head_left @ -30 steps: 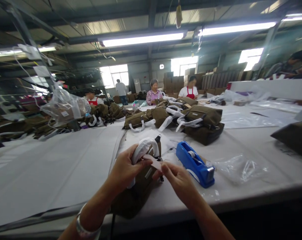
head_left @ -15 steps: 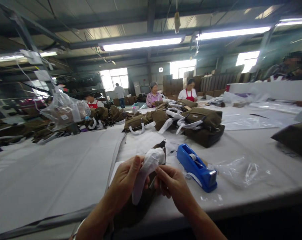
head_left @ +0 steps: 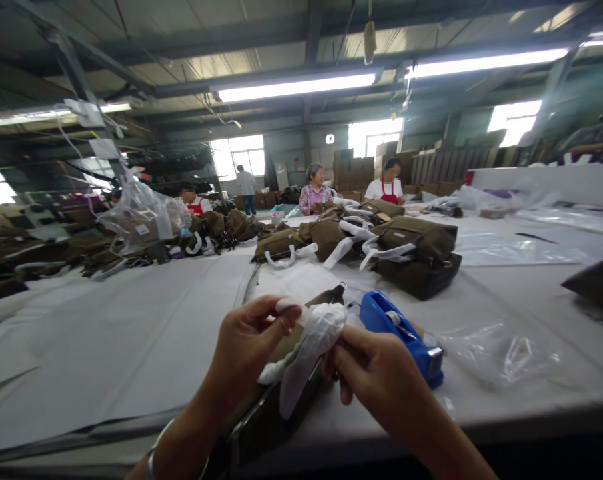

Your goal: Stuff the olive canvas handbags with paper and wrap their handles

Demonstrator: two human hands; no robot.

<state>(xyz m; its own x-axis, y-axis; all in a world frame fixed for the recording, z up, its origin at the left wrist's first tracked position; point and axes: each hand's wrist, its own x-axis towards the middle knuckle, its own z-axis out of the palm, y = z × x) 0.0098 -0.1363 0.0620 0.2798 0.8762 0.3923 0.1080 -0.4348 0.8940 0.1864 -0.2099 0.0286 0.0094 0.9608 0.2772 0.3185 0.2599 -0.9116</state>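
Observation:
An olive-brown bag (head_left: 264, 423) lies at the table's near edge, below my hands. Its handle (head_left: 314, 347) is wrapped in crinkled white paper and curves up between them. With thumb and fingers, my left hand (head_left: 254, 340) pinches a small white strip (head_left: 292, 311) beside the wrapping; I cannot tell whether it is tape or paper. My right hand (head_left: 368, 360) is closed on the right side of the wrapped handle, its fingertips partly hidden. Just beyond that hand stands a blue tape dispenser (head_left: 401, 333), partly covered by it.
Several similar bags (head_left: 416, 240) with white-wrapped handles are piled farther back. Clear plastic (head_left: 501, 353) lies right of the dispenser, and another dark bag (head_left: 598, 287) rests at the right edge. White sheeting (head_left: 131, 340) covers the left side. Other people sit across the table.
My left hand has come off the wrapped handle, up and left, and now pinches the small strip. The right hand stays at the handle. The view has shifted slightly left.

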